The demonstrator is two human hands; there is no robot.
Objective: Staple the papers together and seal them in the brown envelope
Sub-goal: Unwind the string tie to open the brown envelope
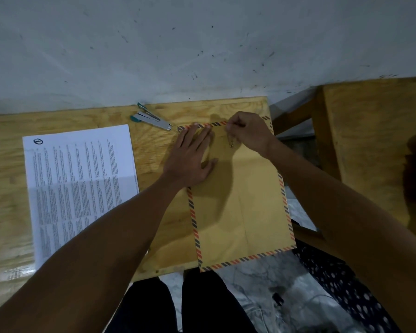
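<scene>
A brown envelope (245,203) with a striped orange and black border lies on the right part of the wooden table (7,179), its near end hanging past the table's front edge. My left hand (190,157) presses flat on its upper left part, fingers spread. My right hand (247,133) pinches at the top middle of the envelope, by the flap's metal clasp (231,145). Printed white papers (79,186) lie to the left on the table. A silver stapler with teal ends (151,118) rests beyond them near the wall.
A scuffed grey wall (202,44) stands right behind the table. A second wooden table (375,140) stands to the right across a narrow gap. Below the front edge are my dark-clad legs (178,306), a marbled floor and dotted fabric (346,289).
</scene>
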